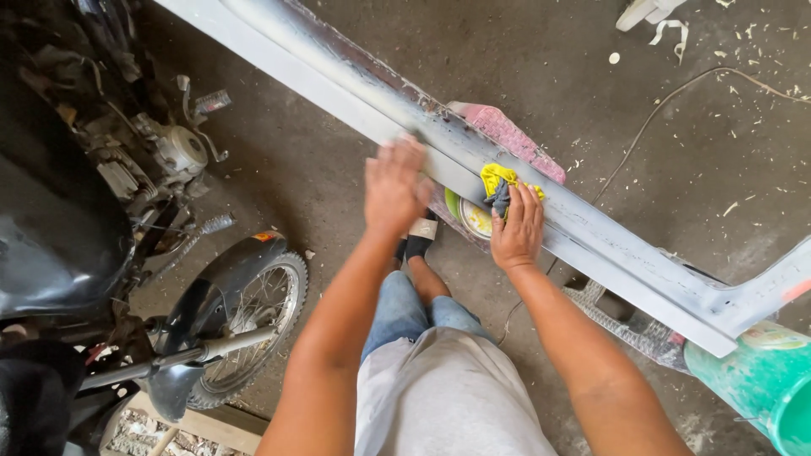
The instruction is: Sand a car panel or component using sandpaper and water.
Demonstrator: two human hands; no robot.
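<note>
On grey panel (pixel 591 236), left hand (pixel 395 187), right hand (pixel 517 226) gripping rag (pixel 497 181)

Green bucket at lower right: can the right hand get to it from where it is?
Probably yes. The right hand presses a yellow rag on the grey metal panel; the green bucket sits beyond that forearm, nothing visibly between.
</note>
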